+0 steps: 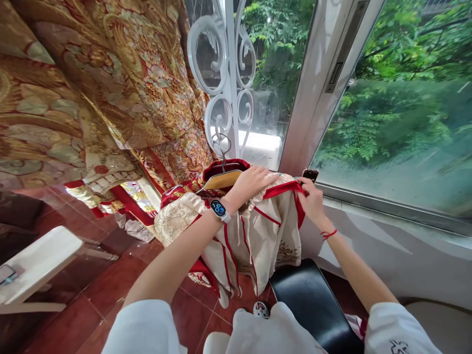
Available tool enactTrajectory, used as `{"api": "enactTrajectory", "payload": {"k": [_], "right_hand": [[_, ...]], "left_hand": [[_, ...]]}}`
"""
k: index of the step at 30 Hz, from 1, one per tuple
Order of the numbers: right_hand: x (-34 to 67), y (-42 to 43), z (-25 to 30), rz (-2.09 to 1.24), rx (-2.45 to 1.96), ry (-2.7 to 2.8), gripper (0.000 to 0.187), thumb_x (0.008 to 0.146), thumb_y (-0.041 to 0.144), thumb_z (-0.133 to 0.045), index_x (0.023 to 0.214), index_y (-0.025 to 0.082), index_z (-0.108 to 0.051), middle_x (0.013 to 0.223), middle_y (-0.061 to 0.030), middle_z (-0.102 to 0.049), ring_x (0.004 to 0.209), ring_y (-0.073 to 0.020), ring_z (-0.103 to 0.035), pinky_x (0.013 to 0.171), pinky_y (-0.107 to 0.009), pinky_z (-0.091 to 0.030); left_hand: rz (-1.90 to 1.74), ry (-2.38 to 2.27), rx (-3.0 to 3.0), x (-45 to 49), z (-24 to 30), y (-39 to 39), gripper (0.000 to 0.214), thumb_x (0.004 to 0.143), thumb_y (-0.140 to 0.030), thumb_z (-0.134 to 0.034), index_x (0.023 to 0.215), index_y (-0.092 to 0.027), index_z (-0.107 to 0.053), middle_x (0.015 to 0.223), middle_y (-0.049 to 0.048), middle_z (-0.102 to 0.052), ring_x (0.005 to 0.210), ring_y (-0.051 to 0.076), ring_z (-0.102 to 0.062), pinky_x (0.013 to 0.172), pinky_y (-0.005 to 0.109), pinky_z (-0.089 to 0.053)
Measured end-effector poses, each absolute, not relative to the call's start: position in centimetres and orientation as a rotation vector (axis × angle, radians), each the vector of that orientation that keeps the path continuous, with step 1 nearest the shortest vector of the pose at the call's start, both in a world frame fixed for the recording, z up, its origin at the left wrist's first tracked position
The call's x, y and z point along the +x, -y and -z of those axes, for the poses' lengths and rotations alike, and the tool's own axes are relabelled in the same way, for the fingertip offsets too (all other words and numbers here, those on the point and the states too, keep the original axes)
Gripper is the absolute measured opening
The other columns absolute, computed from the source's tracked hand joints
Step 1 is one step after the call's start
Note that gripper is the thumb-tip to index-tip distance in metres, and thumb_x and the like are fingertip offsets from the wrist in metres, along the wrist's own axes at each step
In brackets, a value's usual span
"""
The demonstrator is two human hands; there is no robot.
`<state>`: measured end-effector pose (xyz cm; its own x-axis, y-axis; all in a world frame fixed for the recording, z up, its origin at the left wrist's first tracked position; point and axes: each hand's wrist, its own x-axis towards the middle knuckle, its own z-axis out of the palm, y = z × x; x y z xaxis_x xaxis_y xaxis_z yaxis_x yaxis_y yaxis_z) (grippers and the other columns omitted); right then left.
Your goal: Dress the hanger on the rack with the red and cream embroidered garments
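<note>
A cream embroidered jacket [267, 231] with red trim hangs in front of me. It is on a wooden hanger [221, 180] whose metal hook reaches up by the white scrollwork grille. My left hand [252, 181] rests across the jacket's upper shoulder, its fingers stretched out flat on the cloth. Farther right, my right hand [311, 199] pinches the red-trimmed edge at the end of that shoulder. Its fingertips are partly hidden. Red cloth with gold pattern shows inside the collar, behind the hanger.
Gold and red patterned drapery [147, 83] hangs at the left. The white grille [230, 73] stands by the window frame [313, 98]. A phone [310, 174] is beside the sill. Below are a black seat [313, 300] and, at left, a white bench [44, 260] on red floor tiles.
</note>
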<state>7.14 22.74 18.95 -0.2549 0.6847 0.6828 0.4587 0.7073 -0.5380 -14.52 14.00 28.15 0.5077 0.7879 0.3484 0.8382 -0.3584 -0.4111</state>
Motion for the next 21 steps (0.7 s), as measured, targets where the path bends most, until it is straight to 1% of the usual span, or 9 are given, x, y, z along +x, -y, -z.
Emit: {"api": "enactTrajectory", "payload": {"k": [2, 4, 6, 8, 10, 13, 15, 17, 21], "right_hand": [[6.9, -22.3, -23.2, -0.363, -0.82, 1.934, 0.03, 0.084, 0.027, -0.049, 0.101, 0.019, -0.072, 0.088, -0.0066, -0.074, 0.077, -0.0219, -0.067, 0.075, -0.035, -0.052], [6.7, -21.5, -26.9, -0.333, -0.77, 1.913, 0.028, 0.083, 0.024, -0.05, 0.095, 0.02, -0.075, 0.087, -0.0054, -0.073, 0.083, -0.0223, -0.067, 0.079, -0.034, -0.051], [7.0, -20.4, -28.2, -0.25, -0.782, 1.894, 0.029, 0.081, 0.021, -0.051, 0.096, 0.021, -0.076, 0.08, -0.0042, -0.072, 0.079, -0.0211, -0.066, 0.076, -0.032, -0.051], [7.9, -19.3, -26.3, -0.179, -0.826, 1.887, 0.03, 0.081, 0.019, -0.052, 0.099, 0.021, -0.076, 0.075, -0.0031, -0.07, 0.07, -0.0191, -0.064, 0.071, -0.03, -0.051], [9.0, -18.7, -22.1, -0.157, -0.861, 1.904, 0.033, 0.082, 0.018, -0.05, 0.103, 0.021, -0.074, 0.077, -0.0034, -0.071, 0.068, -0.0183, -0.065, 0.069, -0.03, -0.052], [9.3, -18.5, -14.9, -0.178, -0.88, 1.962, 0.032, 0.084, 0.02, -0.048, 0.105, 0.021, -0.071, 0.089, -0.0066, -0.074, 0.081, -0.0211, -0.07, 0.078, -0.033, -0.056], [8.0, -18.4, -12.0, -0.178, -0.892, 1.964, 0.034, 0.084, 0.02, -0.046, 0.11, 0.02, -0.068, 0.099, -0.0093, -0.074, 0.09, -0.0232, -0.07, 0.084, -0.036, -0.056], [6.5, -18.2, -10.9, -0.203, -0.952, 1.981, 0.04, 0.084, 0.019, -0.045, 0.12, 0.019, -0.062, 0.099, -0.0102, -0.073, 0.088, -0.0243, -0.07, 0.082, -0.039, -0.057], [6.5, -17.6, -12.7, -0.433, -1.006, 2.159, 0.059, 0.081, 0.018, -0.049, 0.14, 0.013, -0.045, 0.08, -0.0047, -0.069, 0.068, -0.0209, -0.065, 0.067, -0.035, -0.055]], "left_hand": [[0.171, 1.377, -2.183, -14.2, -27.9, -14.4, 0.032, 0.097, -0.012, -0.044, 0.126, -0.017, -0.055, 0.101, 0.0098, -0.065, 0.096, 0.021, -0.058, 0.082, 0.034, -0.044], [0.212, 1.416, -2.15, -13.9, -27.8, -14.6, 0.031, 0.097, -0.012, -0.043, 0.125, -0.016, -0.055, 0.103, 0.0104, -0.064, 0.096, 0.021, -0.057, 0.082, 0.034, -0.044], [0.245, 1.432, -2.136, -13.7, -27.8, -14.6, 0.031, 0.097, -0.013, -0.043, 0.125, -0.016, -0.055, 0.105, 0.0112, -0.064, 0.098, 0.022, -0.055, 0.081, 0.034, -0.045], [0.264, 1.428, -2.159, -13.7, -27.8, -14.5, 0.033, 0.098, -0.014, -0.043, 0.128, -0.017, -0.055, 0.104, 0.0112, -0.064, 0.099, 0.022, -0.055, 0.081, 0.035, -0.045], [0.276, 1.393, -2.225, -13.9, -27.7, -14.1, 0.034, 0.097, -0.015, -0.045, 0.129, -0.02, -0.056, 0.105, 0.0099, -0.064, 0.099, 0.022, -0.055, 0.083, 0.035, -0.044], [0.306, 1.312, -2.355, -14.6, -27.7, -13.7, 0.036, 0.096, -0.013, -0.048, 0.127, -0.025, -0.06, 0.113, 0.0071, -0.065, 0.104, 0.02, -0.055, 0.09, 0.035, -0.043], [0.337, 1.316, -2.406, -14.9, -27.9, -13.7, 0.039, 0.094, -0.008, -0.048, 0.125, -0.026, -0.062, 0.116, 0.0063, -0.065, 0.108, 0.02, -0.054, 0.094, 0.035, -0.042], [0.374, 1.347, -2.437, -14.8, -28.1, -13.6, 0.042, 0.091, -0.002, -0.047, 0.122, -0.025, -0.064, 0.118, 0.0059, -0.065, 0.111, 0.02, -0.054, 0.096, 0.036, -0.042], [0.541, 1.372, -2.383, -14.2, -28.2, -11.0, 0.049, 0.084, 0.004, -0.046, 0.121, -0.023, -0.063, 0.133, 0.0075, -0.058, 0.126, 0.022, -0.048, 0.104, 0.041, -0.04]]}}
